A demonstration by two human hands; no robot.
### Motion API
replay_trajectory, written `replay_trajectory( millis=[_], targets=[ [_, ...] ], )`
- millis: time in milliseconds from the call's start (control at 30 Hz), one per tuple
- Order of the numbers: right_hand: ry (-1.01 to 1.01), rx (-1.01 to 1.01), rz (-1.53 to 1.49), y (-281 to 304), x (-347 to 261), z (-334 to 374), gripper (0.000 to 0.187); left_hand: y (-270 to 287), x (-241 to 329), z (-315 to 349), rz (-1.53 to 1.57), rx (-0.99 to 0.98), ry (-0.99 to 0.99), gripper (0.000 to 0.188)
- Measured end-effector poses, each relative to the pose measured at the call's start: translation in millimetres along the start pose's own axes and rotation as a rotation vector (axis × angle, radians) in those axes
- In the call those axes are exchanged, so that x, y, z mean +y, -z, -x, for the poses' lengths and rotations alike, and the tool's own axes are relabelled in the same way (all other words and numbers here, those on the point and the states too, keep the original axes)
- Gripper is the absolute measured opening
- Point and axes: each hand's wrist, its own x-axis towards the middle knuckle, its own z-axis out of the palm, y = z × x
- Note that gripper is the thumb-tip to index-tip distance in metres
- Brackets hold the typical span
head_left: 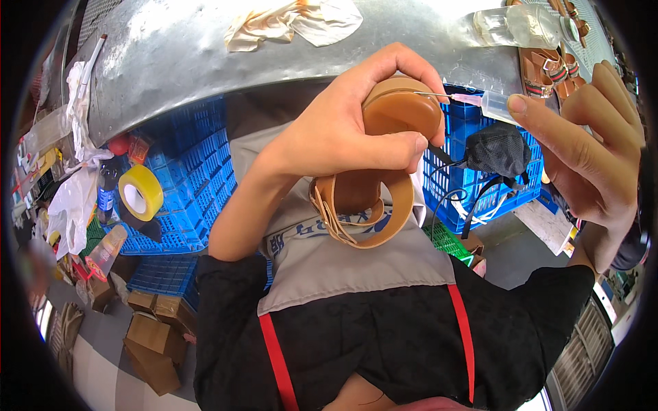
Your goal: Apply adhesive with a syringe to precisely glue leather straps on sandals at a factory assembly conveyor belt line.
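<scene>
My left hand [319, 127] grips a tan sandal [401, 113] by its sole, fingers over the far edge and thumb along the near side. The heel end of the sole faces up, and a buckled ankle strap [391, 233] loops down below my wrist over the grey apron [356, 274]. In my right hand [582, 147] is a syringe [495, 106] with a pinkish needle base. Its thin needle lies along the sandal's heel edge; whether the tip touches is too fine to tell. My palm hides the syringe's rear end.
A metal worktable [178, 68] spans the far side, bearing a crumpled cloth [295, 24], a transparent bottle [517, 26] and several finished sandals [541, 72]. Blue crates [181, 178] stand below it; a black mask-like pouch [497, 151] hangs at the right one. Yellow tape [156, 192] and cardboard boxes [154, 339] are at left.
</scene>
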Motion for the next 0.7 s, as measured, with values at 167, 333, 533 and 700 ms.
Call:
replay_trajectory(
  millis=[167,333,533,700],
  targets=[
    [-0.024,-0.009,-0.001,1.0,-0.8,2.5,0.062,0.4,0.3,0.3,-0.013,0.005,0.003,0.047],
    [-0.017,0.008,0.0,-1.7,-1.3,2.2,0.06,0.8,1.9,0.5,-0.02,0.012,0.016,0.047],
    [-0.027,0.002,-0.002,-1.3,-1.2,2.1,0.06,1.2,2.3,1.4,0.015,0.014,0.026,0.045],
    [-0.055,0.006,0.007,-3.1,-4.3,2.1,0.059,1.6,1.4,1.7,0.006,0.019,0.019,0.044]
  ],
)
